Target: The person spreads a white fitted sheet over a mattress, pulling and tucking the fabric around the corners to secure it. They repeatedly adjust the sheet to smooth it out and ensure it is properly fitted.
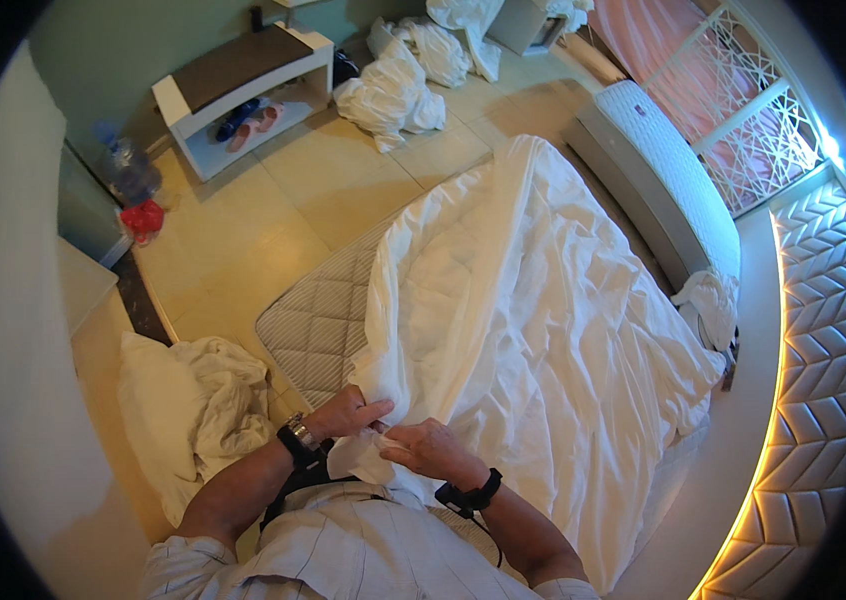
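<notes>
A rumpled white duvet cover (573,315) spreads over most of the mattress (325,311), whose quilted, striped top shows along the left side. Fabric at the near left corner of the cover is pinched in my left hand (352,414). Close beside it, my right hand (430,450) grips the same corner, with a flap of cloth hanging below the fingers. A paler, quilted-looking layer (438,277) lies along the cover's left part, next to a long raised fold. Folds hide what is under the rest of the cloth.
White bedding (198,405) lies on the floor at left, with more piled linen (400,90) at the back. A low bench (243,75) holds shoes. Another mattress (663,165) leans on edge near the lattice screen (760,105). A padded headboard (813,375) runs along the right.
</notes>
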The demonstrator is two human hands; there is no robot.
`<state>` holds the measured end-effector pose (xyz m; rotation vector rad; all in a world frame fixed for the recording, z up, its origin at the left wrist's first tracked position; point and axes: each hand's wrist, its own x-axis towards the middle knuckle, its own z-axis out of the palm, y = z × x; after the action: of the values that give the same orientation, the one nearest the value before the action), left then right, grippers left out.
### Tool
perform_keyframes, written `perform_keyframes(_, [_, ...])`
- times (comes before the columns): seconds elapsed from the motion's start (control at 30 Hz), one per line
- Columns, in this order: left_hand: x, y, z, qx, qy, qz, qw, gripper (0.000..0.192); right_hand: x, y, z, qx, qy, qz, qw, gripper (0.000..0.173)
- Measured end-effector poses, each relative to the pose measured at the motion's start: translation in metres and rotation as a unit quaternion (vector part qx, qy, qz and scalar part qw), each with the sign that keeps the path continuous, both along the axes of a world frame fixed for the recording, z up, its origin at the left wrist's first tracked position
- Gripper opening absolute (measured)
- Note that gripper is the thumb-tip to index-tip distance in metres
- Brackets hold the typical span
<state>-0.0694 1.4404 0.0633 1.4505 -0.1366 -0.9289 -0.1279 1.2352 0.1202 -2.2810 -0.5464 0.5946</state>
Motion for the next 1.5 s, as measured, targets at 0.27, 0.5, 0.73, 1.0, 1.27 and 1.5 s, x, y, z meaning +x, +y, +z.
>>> perform_keyframes(0.27, [0.054,-0.004,-0.032,0.072,-0.365,-0.221,0.901,0.019,0.043,0.017,0.021,0.005,-0.014,-0.209,0.978,0.028])
perform_keyframes(0.5, [0.081,-0.018,-0.013,0.024,-0.366,-0.321,0.873,0.029,0.061,0.024,0.015,0.018,-0.011,-0.330,0.944,0.027])
perform_keyframes(0.73, [0.112,-0.026,0.016,0.015,-0.558,-0.127,0.820,0.041,0.052,-0.014,0.020,0.049,0.039,-0.321,0.945,0.015])
perform_keyframes(1.0, [0.115,-0.060,-0.005,-0.021,-0.344,-0.405,0.847,0.022,0.036,-0.028,-0.004,0.251,0.021,-0.416,0.874,0.032])
perform_keyframes(1.27, [0.086,-0.082,-0.061,-0.004,-0.319,-0.433,0.843,0.024,0.027,-0.011,-0.003,0.364,0.054,-0.426,0.827,0.032])
perform_keyframes(1.5, [0.083,-0.102,-0.037,-0.200,-0.371,-0.471,0.775,0.028,0.050,-0.021,0.003,0.268,0.000,-0.498,0.824,0.027])
